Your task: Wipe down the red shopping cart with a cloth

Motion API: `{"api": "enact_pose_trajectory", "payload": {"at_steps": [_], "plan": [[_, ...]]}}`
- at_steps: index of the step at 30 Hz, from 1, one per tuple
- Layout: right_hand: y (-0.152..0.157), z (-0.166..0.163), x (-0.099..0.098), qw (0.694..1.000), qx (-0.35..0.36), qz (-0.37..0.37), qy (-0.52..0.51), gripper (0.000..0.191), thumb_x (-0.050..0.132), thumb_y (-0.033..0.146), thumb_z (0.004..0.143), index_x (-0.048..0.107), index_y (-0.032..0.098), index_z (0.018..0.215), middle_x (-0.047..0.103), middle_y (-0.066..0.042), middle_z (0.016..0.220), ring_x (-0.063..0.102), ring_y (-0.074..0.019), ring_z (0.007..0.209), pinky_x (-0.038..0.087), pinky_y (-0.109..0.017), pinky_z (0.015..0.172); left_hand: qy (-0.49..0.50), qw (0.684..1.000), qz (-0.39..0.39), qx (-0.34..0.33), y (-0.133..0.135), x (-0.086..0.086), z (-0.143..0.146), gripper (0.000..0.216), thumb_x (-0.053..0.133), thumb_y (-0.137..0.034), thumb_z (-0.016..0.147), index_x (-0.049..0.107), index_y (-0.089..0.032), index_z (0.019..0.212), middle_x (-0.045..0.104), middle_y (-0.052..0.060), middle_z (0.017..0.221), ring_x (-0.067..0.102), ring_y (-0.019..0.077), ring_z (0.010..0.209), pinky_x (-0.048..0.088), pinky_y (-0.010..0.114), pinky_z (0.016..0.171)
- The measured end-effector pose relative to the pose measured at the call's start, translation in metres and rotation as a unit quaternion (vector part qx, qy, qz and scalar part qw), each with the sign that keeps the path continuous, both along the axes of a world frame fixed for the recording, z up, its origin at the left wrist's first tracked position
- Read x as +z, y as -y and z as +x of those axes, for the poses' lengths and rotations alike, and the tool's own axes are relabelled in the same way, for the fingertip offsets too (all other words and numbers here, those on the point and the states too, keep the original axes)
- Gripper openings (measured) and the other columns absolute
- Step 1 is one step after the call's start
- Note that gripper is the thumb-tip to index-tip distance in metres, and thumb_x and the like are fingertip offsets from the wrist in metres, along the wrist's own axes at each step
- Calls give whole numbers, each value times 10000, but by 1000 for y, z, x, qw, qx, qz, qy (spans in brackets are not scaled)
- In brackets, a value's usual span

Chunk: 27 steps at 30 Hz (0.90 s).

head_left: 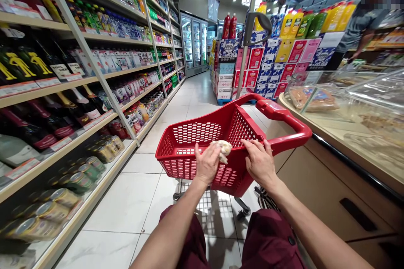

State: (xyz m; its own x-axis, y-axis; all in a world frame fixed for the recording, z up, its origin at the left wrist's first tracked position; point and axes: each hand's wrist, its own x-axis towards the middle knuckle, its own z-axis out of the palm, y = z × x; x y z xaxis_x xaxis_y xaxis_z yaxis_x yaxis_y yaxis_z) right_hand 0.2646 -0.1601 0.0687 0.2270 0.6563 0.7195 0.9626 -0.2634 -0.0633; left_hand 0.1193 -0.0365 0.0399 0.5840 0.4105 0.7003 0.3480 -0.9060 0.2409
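A red plastic shopping cart (195, 132) with perforated walls stands right in front of me, side on. My left hand (208, 164) is at its near rim, closed on a crumpled cream-white cloth (223, 149) that bunches out past the fingertips and lies against the basket's near side. Further right, close to the handle end, my right hand (260, 162) grips the same rim, fingers bent over the top edge. The cart's thick red handle (290, 136) curves away beyond that hand. Part of the cloth is hidden behind my left fingers.
Shelves (104, 73) of bottles and cans line the left. On the right is a counter (341, 134) with packaged food (312, 97). Stacked drink cartons (246, 67) stand ahead, near a metal post (248, 50). A person (360, 33) is at far right. White floor tiles (110, 206) run between.
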Motion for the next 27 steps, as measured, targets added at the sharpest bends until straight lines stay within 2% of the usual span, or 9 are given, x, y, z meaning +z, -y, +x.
{"api": "enact_pose_trajectory", "payload": {"at_steps": [4,8,10,13,16,19,23,25,27], "plan": [[-1,-8,5,1000,4,6,-1,447,422,149,767,480,185,1209,619,-49,1091,486,-225,1045,183,-463,1017,-15,999,-45,25,2,1,-2,319,408,-160,841,497,-250,1133,564,46,1215,515,174,1116,85,538,1062],[-11,-23,9,998,52,-32,19,411,414,267,829,464,197,1231,533,-83,1229,461,-224,1090,195,-445,996,-66,992,-82,-73,7,3,3,570,458,-178,779,279,-190,1320,438,78,1338,402,164,1224,174,447,1080],[-22,-32,7,997,49,-55,25,380,427,311,840,495,215,1201,523,-86,1238,454,-232,1083,224,-428,967,-82,990,-93,-70,2,2,-4,683,494,-194,739,196,-146,1351,364,113,1383,335,188,1269,185,447,1078],[-40,-43,1,998,24,-57,32,296,457,322,845,555,246,1114,557,-70,1191,467,-227,1028,231,-411,937,-107,990,-93,-17,-11,-2,-21,653,513,-187,702,284,-134,1312,365,132,1378,280,236,1296,144,498,1076],[-44,-38,-1,996,33,-53,57,221,503,280,829,590,256,1030,578,-46,1164,463,-213,1017,205,-401,934,-125,988,-96,-3,-20,-5,-32,583,502,-172,693,367,-146,1260,428,121,1335,303,240,1283,141,502,1073],[-20,-4,6,996,21,-37,75,190,518,275,817,600,239,985,601,-39,1126,484,-198,959,212,-387,901,-120,987,-104,-4,-21,-5,-31,578,484,-154,684,377,-153,1252,436,111,1329,314,232,1278,150,499,1070],[22,51,27,988,-115,66,77,210,450,266,831,611,188,939,627,-80,1048,496,-216,907,220,-394,850,-97,989,-110,0,-18,-6,-24,564,475,-138,668,406,-165,1227,466,109,1304,341,237,1262,152,513,1063],[22,50,30,985,-142,75,68,225,441,257,821,615,178,939,625,-89,1045,491,-227,909,226,-398,835,-87,990,-107,5,-18,-7,-22,550,476,-143,667,420,-159,1213,479,115,1290,352,246,1255,149,524,1061],[6,27,24,994,-94,24,57,231,470,261,801,608,190,972,616,-76,1067,483,-231,938,233,-398,843,-85,991,-101,5,-18,-8,-21,539,474,-147,671,423,-157,1208,486,117,1282,359,251,1250,156,530,1059]]}}
